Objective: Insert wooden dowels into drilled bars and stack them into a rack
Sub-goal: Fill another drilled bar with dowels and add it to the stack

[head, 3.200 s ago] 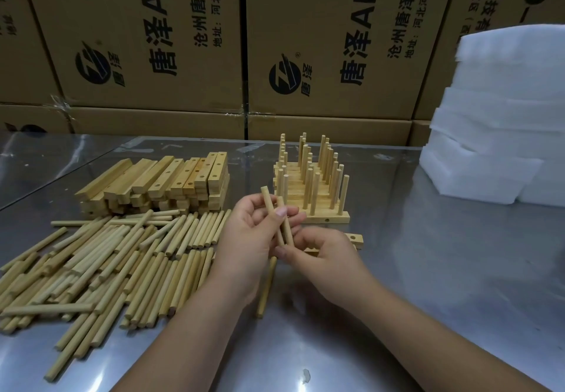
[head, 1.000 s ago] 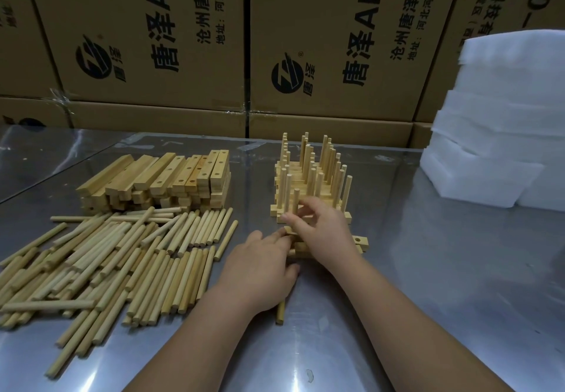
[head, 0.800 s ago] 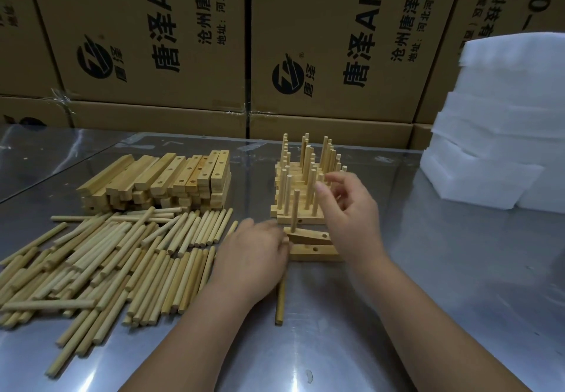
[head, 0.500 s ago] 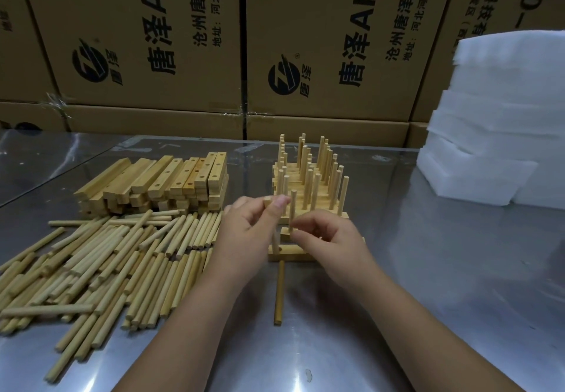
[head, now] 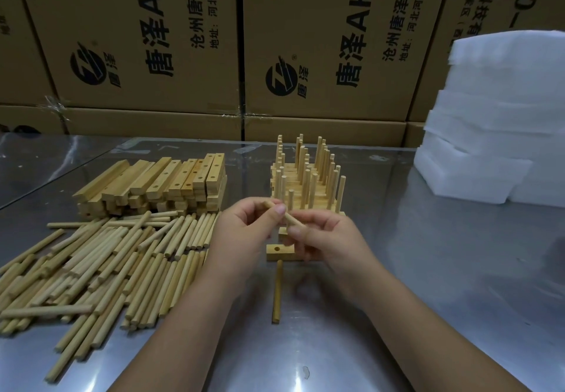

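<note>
A short wooden dowel is pinched between the fingertips of my left hand and my right hand, tilted above a drilled bar lying on the table. Another bar just behind it carries one upright dowel. Beyond stands the rack of stacked bars with many upright dowels. One loose dowel lies on the table below my hands. A pile of dowels and a stack of drilled bars sit at the left.
The steel table runs back to a wall of printed cardboard boxes. A stack of white foam sheets stands at the back right.
My right hand left the rack and came back to the bars in front. Both hands now hold one dowel together, tilted, slightly lower than half a second ago.
</note>
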